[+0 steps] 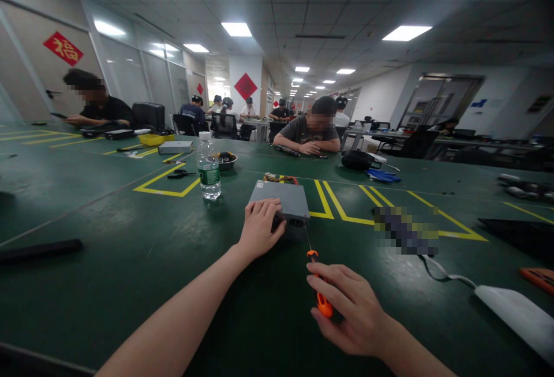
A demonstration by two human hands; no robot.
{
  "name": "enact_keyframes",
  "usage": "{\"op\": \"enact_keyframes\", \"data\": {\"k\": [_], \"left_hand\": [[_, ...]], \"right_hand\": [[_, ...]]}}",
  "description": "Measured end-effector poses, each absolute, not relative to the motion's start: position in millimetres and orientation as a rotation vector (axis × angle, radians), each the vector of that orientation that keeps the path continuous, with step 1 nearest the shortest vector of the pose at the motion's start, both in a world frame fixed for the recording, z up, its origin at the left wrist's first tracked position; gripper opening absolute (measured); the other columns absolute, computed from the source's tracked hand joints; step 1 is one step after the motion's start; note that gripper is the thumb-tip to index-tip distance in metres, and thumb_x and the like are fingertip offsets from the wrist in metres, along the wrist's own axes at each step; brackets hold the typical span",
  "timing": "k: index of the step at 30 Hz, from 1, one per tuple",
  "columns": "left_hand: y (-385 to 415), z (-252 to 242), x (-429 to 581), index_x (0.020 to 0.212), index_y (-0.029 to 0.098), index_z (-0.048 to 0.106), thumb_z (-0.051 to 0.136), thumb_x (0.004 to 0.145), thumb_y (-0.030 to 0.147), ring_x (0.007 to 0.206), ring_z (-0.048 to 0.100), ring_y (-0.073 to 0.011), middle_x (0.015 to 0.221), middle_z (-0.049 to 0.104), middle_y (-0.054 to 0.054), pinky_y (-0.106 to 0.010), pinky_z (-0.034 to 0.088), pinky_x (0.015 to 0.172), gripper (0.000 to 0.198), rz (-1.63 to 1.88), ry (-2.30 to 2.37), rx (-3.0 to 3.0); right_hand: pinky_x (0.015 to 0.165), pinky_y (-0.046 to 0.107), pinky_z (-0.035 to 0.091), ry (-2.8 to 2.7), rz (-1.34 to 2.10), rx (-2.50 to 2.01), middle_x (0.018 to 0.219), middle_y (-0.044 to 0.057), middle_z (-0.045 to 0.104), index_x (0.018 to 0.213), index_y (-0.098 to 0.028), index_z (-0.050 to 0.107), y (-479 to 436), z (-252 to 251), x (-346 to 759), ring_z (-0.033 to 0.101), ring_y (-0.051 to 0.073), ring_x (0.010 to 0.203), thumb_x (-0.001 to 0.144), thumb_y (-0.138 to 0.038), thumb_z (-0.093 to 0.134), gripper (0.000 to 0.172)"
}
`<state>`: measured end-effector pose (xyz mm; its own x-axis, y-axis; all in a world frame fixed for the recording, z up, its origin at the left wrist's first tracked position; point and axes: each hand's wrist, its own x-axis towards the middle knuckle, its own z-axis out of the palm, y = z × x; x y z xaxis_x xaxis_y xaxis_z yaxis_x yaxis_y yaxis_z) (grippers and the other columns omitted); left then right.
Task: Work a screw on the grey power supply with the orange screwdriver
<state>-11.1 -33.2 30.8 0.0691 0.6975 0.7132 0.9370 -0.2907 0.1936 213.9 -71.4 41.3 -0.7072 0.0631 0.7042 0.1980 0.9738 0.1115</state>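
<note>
A flat grey metal box point(282, 197) lies on the green table point(130, 250) in front of me, with coloured wires at its far end. My left hand point(259, 228) rests on its near corner, fingers curled over the edge and gripping it. My right hand point(346, 308) is closed round the orange handle of a screwdriver point(319, 290). Its thin shaft points toward the box's near edge, the tip close to it.
A water bottle point(209, 166) stands left of the box. A white device with a cable point(515, 310) lies at right, a dark bar point(38, 249) at left. Yellow tape lines mark the table. Other people sit across it and further back.
</note>
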Motion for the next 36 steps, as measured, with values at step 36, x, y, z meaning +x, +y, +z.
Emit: {"op": "enact_keyframes", "data": {"k": [36], "left_hand": [[-32.5, 31.1, -11.1, 0.103, 0.023, 0.051, 0.054, 0.081, 0.029, 0.113, 0.046, -0.0209, 0.121, 0.057, -0.002, -0.04, 0.029, 0.095, 0.023, -1.077, -1.644, -2.046]], "right_hand": [[0.069, 0.033, 0.051, -2.418, -0.218, -0.226, 0.104, 0.017, 0.062, 0.103, -0.012, 0.052, -73.7, 30.8, 209.9, 0.062, 0.021, 0.085, 0.089, -0.039, 0.049, 0.031]]}}
